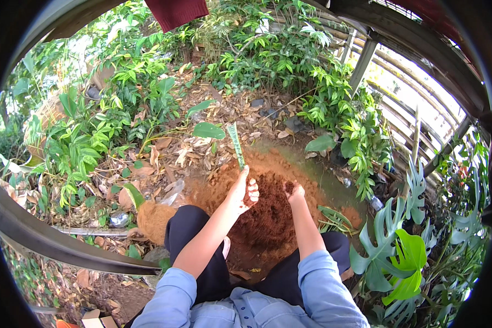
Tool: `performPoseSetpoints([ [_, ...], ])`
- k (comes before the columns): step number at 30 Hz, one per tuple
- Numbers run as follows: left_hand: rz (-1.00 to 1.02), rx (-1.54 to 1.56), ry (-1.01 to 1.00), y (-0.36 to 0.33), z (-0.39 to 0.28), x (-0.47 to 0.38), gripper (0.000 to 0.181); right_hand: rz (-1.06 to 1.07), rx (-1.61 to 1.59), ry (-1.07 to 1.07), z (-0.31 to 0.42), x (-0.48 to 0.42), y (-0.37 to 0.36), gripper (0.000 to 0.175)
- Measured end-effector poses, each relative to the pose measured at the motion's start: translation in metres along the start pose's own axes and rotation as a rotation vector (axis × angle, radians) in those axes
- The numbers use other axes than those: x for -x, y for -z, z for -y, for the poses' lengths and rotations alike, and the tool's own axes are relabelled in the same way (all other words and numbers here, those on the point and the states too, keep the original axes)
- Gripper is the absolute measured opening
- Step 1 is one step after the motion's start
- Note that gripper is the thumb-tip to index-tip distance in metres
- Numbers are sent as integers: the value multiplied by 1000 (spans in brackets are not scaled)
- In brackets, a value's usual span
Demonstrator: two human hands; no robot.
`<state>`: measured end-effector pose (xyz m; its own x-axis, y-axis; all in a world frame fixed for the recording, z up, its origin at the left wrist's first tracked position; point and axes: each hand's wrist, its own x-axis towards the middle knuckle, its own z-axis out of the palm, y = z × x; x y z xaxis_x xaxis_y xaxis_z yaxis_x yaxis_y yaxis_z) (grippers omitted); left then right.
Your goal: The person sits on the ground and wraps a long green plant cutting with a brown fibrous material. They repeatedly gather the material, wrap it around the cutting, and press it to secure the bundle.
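Observation:
My left hand [245, 192] grips the lower end of a snake plant leaf cutting [235, 143], which points up and away from me. Some dark crumbs cling to its curled fingers. To the right, my right hand [296, 191] is cupped around a small lump of dark brown soil [288, 187]. Both hands are above a mound of loose reddish-brown soil [270, 221] between my knees. Paler orange earth rings the darker middle of this heap. Several striped leaf cuttings [336, 218] lie on the ground just right of the mound.
A ball of coconut fibre [153, 221] rests by my left knee, near a clear plastic bag [173, 192]. A curved dark beam [74, 254] crosses at the left. Monstera leaves [379, 254] crowd the right side, below a slatted bamboo fence [414, 106]. Dry leaves [246, 108] cover the ground ahead.

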<state>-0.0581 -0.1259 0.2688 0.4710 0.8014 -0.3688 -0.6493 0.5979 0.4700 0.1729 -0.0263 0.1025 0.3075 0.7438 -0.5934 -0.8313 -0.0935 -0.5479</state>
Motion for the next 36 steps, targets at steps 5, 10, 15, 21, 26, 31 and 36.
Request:
performPoseSetpoints([
  [5,37,33,19,-11,-8,7,50,-22,272,153,9,1,-11,8],
  [10,57,-12,-28,-20,-44,23,50,-38,-24,48,16,0,-29,21],
  [15,-12,-47,-142,-19,-93,50,49,29,44,13,25,17,-46,32],
  [21,-46,-28,-239,0,-124,75,46,-81,100,46,23,22,-64,24],
  [26,-89,-15,-275,16,-128,75,46,-86,180,84,13,21,-63,19],
  [31,-115,-16,-247,22,-129,68,47,-22,119,-12,8,23,-59,26],
  [36,-113,-26,-241,14,-127,57,46,116,79,107,9,22,-44,25],
])
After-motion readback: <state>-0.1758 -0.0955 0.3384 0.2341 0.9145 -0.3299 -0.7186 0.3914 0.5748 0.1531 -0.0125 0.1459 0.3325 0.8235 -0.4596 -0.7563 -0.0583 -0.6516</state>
